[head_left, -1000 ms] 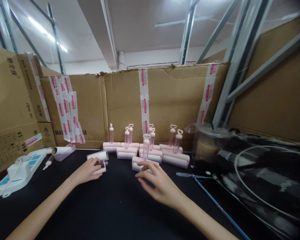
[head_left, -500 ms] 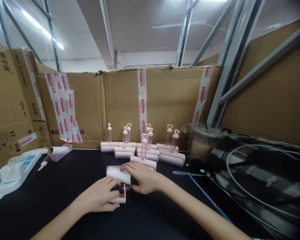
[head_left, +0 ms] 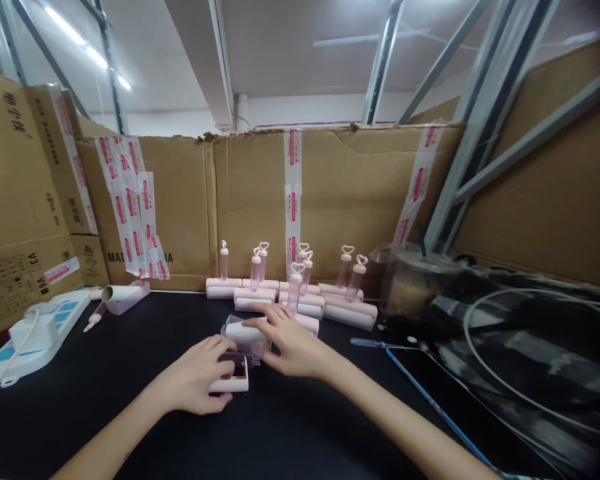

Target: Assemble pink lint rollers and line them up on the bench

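My left hand (head_left: 203,375) is closed on the pink-and-white frame part of a small lint roller case (head_left: 235,385), holding it low over the black tabletop. Joined behind it is a translucent lid with a white sticky-paper roll (head_left: 244,332) lying in it. Thumb and fingers of my right hand (head_left: 293,343) grip this white roll at its right end. Beyond my hands stand several pink lint rollers (head_left: 351,312), lying lengthwise with clear handles (head_left: 294,293) topped by heart-shaped loops pointing up. My right hand partly hides the nearest one.
To the left, another opened roller (head_left: 125,298) with a bare tube end lies beside a white power strip (head_left: 40,337). On the right are a blue-edged tablet (head_left: 445,393), a small screwdriver (head_left: 367,343), a lidded drink cup (head_left: 410,280) and a looped white cable. Cardboard (head_left: 250,200) walls the back.
The white roll has tilted and settled into the translucent lid; its dark open end no longer shows. My right hand has shifted slightly up. The view has moved a little.
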`<state>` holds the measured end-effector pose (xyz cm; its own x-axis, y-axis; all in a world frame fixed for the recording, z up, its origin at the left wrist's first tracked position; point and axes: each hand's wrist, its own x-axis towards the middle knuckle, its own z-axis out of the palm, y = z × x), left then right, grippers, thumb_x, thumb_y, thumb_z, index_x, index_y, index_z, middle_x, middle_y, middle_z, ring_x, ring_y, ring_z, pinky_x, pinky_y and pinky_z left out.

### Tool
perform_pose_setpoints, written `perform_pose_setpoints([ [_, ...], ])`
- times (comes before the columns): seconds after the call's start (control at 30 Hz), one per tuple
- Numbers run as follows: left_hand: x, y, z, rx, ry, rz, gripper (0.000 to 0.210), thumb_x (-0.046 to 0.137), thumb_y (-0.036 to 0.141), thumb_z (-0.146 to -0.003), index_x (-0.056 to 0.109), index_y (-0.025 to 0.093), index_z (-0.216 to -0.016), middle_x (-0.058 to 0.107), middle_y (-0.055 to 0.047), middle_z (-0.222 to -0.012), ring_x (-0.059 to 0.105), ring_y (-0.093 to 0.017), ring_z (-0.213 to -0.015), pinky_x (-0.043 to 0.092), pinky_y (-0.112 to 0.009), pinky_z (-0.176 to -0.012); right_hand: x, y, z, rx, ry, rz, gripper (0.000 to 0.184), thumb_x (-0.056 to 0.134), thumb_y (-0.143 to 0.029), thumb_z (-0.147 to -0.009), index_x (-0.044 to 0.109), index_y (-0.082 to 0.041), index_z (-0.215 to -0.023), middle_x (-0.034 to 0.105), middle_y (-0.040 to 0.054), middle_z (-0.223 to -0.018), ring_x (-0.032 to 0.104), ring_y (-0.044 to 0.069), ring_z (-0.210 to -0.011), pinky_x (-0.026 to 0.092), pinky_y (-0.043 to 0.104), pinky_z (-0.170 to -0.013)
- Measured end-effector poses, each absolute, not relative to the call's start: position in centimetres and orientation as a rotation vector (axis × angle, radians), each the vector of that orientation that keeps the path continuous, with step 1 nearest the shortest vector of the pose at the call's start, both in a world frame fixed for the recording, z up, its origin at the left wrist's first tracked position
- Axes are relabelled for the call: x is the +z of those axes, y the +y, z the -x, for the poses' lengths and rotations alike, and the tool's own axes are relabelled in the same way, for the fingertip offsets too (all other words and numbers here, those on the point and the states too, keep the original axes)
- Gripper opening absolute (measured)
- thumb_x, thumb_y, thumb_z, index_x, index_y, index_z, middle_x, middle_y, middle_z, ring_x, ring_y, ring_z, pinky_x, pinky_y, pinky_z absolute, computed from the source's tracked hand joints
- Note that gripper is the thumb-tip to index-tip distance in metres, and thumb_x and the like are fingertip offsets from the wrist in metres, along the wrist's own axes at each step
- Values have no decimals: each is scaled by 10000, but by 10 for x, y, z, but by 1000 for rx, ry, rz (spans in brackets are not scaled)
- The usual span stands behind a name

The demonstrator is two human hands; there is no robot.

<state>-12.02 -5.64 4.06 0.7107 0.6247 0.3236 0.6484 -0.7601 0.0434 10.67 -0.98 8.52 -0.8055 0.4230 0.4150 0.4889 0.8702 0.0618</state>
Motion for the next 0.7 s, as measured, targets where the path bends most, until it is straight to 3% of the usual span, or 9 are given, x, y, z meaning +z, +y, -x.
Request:
perform_pose_setpoints([
  [0.13,59,-64,127,-478,-1082,2962,110,565,157,-660,586,202,-758,565,-34,-959,509,-175,-900,418,-271,-814,61,-20,-95,-519,-2644,618,339,507,-207,-788,560,-147,-1117,410,130,-1367,328,247,-1272,219,432,-1054],
  [0.23,76,-66,141,-604,-1272,3040,81,547,195,-686,588,183,-755,603,-5,-857,538,-145,-812,419,-229,-747,38,-15,-84,-787,-2573,561,496,534,-376,-825,495,-76,-1219,421,149,-1365,308,245,-1289,222,414,-1073],
  [0.3,83,-65,150,-756,-1473,3016,86,546,249,-712,580,170,-719,605,16,-747,548,-131,-724,418,-221,-689,27,-12,-77,-885,-2539,541,547,567,-429,-805,507,-68,-1212,434,141,-1358,293,242,-1299,231,397,-1077],
  [0.4,86,-57,153,-1224,-1728,2954,182,597,335,-712,540,163,-700,604,14,-697,569,-134,-672,438,-237,-659,26,-14,-75,-807,-2564,553,367,598,-370,-793,611,-115,-1057,452,126,-1346,325,231,-1285,230,379,-1079],
  [0.47,87,-51,147,-1778,-1845,2880,253,651,356,-688,510,170,-786,629,-9,-753,599,-149,-674,468,-270,-661,35,-19,-80,-539,-2605,596,242,625,-319,-761,642,-146,-929,459,119,-1335,368,240,-1255,254,394,-1062],
  [0.57,92,-41,127,-2669,-1815,2611,374,710,328,-660,471,176,-903,645,-34,-808,610,-137,-646,491,-273,-639,62,-28,-99,183,-2453,763,213,677,-283,-666,607,-167,-831,526,114,-1242,483,261,-1146,382,412,-950],
  [0.7,96,-36,90,-3202,-1929,2361,332,677,380,-706,533,123,-860,579,5,-674,556,-72,-549,461,-177,-551,98,-28,-126,1128,-1967,709,242,642,-317,-706,540,-167,-866,627,109,-1078,608,232,-963,476,367,-807],
])
